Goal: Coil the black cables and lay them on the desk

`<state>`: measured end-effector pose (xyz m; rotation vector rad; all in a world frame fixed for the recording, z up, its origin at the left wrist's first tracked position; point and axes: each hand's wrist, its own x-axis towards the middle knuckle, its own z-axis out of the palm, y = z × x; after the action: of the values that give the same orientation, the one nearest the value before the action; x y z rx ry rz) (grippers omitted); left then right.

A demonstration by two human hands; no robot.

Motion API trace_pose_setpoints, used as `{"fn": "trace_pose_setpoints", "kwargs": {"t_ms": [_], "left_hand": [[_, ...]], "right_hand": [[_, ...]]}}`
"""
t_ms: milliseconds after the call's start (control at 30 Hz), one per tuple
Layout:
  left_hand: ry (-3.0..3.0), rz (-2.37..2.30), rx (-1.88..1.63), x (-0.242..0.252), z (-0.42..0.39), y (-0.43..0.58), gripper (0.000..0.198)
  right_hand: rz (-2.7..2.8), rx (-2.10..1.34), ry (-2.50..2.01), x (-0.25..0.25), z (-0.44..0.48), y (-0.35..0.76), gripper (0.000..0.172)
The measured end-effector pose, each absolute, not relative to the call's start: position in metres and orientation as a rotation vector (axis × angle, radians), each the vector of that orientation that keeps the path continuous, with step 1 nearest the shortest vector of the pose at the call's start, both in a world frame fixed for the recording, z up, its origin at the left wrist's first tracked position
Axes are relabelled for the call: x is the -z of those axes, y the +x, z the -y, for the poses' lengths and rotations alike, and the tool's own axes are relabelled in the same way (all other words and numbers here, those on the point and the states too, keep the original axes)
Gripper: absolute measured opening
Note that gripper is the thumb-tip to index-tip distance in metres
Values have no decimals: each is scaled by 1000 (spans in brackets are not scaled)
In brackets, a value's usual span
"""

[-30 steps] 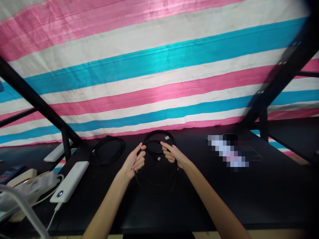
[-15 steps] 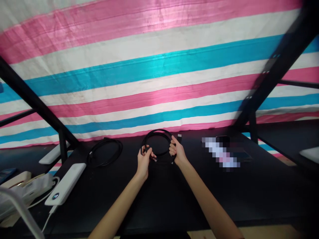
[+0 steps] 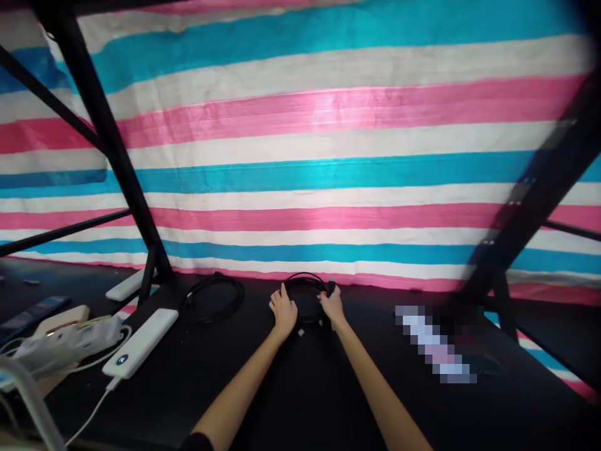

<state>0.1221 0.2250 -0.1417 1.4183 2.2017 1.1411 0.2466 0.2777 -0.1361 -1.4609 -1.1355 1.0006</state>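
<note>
A black cable (image 3: 307, 275) lies coiled in a ring near the back of the black table. At the ring's left side is my left hand (image 3: 284, 313), palm down, its index finger stretched out and its fingers apart, touching or just beside the cable. My right hand (image 3: 332, 307) is closed on the ring's right side, beside a dark connector (image 3: 331, 287) that sticks up past the fingers. Two small light plug ends, one a metal tip (image 3: 301, 332) and one a smaller tip (image 3: 320, 322), show at the near side of the ring.
Left of the ring lies a second coiled black cable (image 3: 213, 299). Further left are a white power bank (image 3: 141, 343) with a cord, a power strip (image 3: 77, 341) and a phone (image 3: 37, 314). A blurred-out item (image 3: 434, 344) lies right. Black frame bars (image 3: 113, 156) stand before a striped sheet (image 3: 328, 169).
Both hands have lowered the coiled cable onto the table. My left hand's fingers have loosened and spread. The camera view has tilted up and shifted left.
</note>
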Motion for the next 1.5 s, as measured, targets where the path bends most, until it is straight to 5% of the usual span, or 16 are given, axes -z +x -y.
{"fn": "trace_pose_setpoints", "kwargs": {"t_ms": [100, 233, 333, 633, 800, 1033, 1133, 1300, 1500], "left_hand": [[1485, -2262, -1071, 145, -224, 124, 57], [1568, -2346, -1012, 137, -220, 115, 50], [1627, -2419, -977, 121, -212, 80, 45], [1448, -2532, -624, 113, -170, -28, 29], [1533, -2391, -850, 95, -135, -21, 12], [1504, -2169, -1452, 71, -57, 31, 30], [1344, -1733, -1622, 70, -29, 59, 19], [1009, -1401, -1590, 59, -11, 75, 41], [1026, -1201, -1567, 48, -4, 78, 36]], "right_hand": [[1303, -831, -1553, 134, -275, 253, 42], [1445, -638, -1647, 128, -267, 262, 82], [1503, -545, -1659, 122, -253, 278, 93], [1711, -681, -1398, 107, -177, 287, 49], [1804, -1055, -1202, 87, -144, 254, 21], [1813, -1549, -880, 61, -110, 194, 34], [1786, -1733, -614, 52, -98, 174, 32], [1754, -1880, -470, 40, -84, 176, 36], [1582, -1883, -489, 25, -71, 200, 36]]}}
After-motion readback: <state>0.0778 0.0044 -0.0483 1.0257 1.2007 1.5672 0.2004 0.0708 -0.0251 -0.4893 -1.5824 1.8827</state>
